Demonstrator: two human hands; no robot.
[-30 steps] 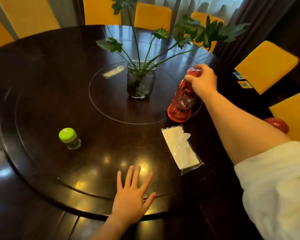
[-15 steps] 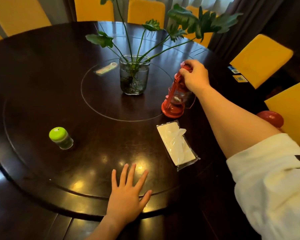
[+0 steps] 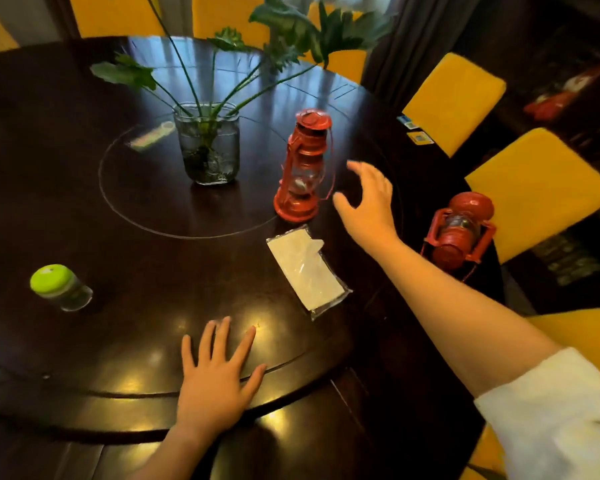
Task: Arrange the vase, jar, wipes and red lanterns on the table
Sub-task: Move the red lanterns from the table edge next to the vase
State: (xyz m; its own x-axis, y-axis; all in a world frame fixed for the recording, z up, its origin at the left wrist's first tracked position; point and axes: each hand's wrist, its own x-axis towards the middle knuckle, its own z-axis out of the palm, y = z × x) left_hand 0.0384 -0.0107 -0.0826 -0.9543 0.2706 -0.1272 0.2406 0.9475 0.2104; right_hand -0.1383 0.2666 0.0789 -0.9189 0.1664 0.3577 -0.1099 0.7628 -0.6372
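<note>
A glass vase [image 3: 208, 147] with long green leaves stands inside the inner ring of the dark round table [image 3: 84, 202]. One red lantern [image 3: 303, 168] stands upright on the ring's right edge. My right hand [image 3: 368, 202] hovers open just right of it, touching nothing. A pack of wipes [image 3: 307, 271] lies flat below the lantern. A second red lantern [image 3: 459, 230] stands at the table's right edge. A small jar with a green lid [image 3: 59, 285] sits at the left. My left hand [image 3: 215, 379] lies flat, fingers spread, on the near table edge.
Yellow chairs [image 3: 454, 98] ring the table at the back and right. A small flat card [image 3: 151, 135] lies left of the vase. Two small stickers [image 3: 414, 131] sit on the table's far right rim. Dark curtains hang behind.
My right hand has let go of the lantern beside the vase and pulled back to the right. The lantern now stands upright on its own. My left hand has stayed flat.
</note>
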